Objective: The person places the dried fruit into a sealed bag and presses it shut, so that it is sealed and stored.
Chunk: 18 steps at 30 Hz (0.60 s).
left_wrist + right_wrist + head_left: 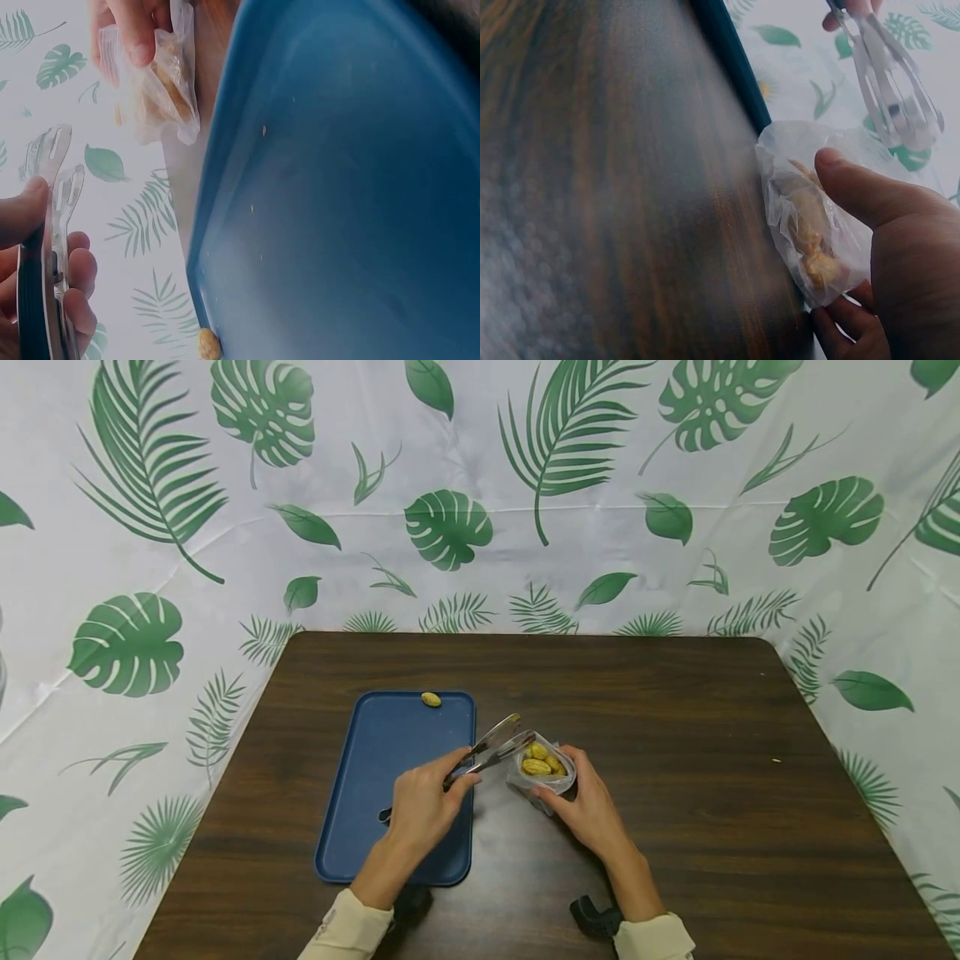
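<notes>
My left hand [426, 802] grips a pair of metal tongs [491, 750] with dark handles, over the right side of a blue tray [360, 793]. The tongs' tips stand slightly apart at the mouth of a clear plastic bag [531, 793], with nothing seen between them in the left wrist view. My right hand [592, 806] holds that bag by its side, thumb in front and fingers behind. Several yellowish-brown oval pieces, like nuts or dried fruit [536, 767], fill the bag. One similar oval piece [431, 699] lies at the tray's far edge.
The tray rests on a dark wooden table [675, 718]. A small pale crumb [776, 760] lies on the table to the right, and light specks [264, 130] dot the tray. Behind the table hangs a white cloth with green leaves [465, 460].
</notes>
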### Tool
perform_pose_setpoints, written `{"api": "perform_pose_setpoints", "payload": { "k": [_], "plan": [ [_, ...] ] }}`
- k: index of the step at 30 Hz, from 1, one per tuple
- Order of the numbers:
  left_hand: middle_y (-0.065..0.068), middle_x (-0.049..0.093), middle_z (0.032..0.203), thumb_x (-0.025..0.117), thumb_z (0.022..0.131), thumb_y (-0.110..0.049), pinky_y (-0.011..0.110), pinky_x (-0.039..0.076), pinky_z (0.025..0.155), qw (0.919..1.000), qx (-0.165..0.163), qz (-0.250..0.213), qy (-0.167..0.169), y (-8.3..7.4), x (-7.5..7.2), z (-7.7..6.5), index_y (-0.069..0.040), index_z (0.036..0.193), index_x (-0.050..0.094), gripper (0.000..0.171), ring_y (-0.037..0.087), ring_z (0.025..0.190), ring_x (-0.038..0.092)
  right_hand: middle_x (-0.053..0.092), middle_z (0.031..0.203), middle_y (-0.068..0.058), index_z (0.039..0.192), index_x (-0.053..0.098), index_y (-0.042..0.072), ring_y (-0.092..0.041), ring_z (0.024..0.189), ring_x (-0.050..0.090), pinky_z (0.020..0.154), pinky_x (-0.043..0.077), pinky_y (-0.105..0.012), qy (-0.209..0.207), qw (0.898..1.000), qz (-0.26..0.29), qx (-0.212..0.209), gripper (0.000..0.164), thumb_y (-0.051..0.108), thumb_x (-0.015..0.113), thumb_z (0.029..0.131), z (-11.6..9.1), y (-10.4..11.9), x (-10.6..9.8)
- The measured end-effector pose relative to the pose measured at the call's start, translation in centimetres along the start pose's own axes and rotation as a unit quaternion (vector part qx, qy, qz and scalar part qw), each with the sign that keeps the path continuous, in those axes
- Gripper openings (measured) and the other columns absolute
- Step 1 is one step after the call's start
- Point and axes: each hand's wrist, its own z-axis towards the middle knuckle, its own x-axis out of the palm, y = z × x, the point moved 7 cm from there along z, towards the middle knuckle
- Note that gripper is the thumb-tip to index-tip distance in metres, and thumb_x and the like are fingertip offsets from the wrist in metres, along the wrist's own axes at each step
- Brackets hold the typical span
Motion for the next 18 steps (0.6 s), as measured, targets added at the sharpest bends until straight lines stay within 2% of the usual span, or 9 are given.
{"api": "perform_pose_setpoints", "payload": {
  "k": [4,12,18],
  "plan": [
    [-0.005,0.059,0.062,0.085,0.084,-0.03,0.021,0.022,0.049,0.9998,-0.015,0.012,-0.003,0.6,-0.4,0.1,-0.012,0.123,0.076,0.044,0.0,0.047,0.028,0.06,0.14,-0.018,0.146,0.044,0.01,-0.037,0.127,0.061,0.103,0.047,-0.059,0.001,1.0,-0.001,0.001,0.079,0.037,0.086,0.085,0.0,0.1,0.0],
    [-0.003,0.065,0.066,0.087,0.083,-0.029,0.023,0.034,0.051,0.9992,-0.033,0.02,-0.013,1.7,-0.9,0.1,-0.011,0.121,0.075,0.044,0.002,0.051,0.041,0.06,0.141,-0.018,0.146,0.044,0.01,-0.036,0.127,0.06,0.103,0.047,-0.059,0.004,1.0,0.001,0.007,0.079,0.038,0.085,0.085,0.0,0.0,0.0],
    [-0.002,0.062,0.064,0.086,0.083,-0.03,0.024,0.033,0.05,0.9984,-0.047,0.026,-0.017,2.6,-1.4,0.3,-0.01,0.121,0.074,0.045,0.005,0.05,0.04,0.06,0.141,-0.018,0.146,0.044,0.01,-0.036,0.127,0.06,0.103,0.047,-0.059,0.005,1.0,0.004,0.007,0.079,0.038,0.085,0.085,0.0,0.1,0.0]
  ]
}}
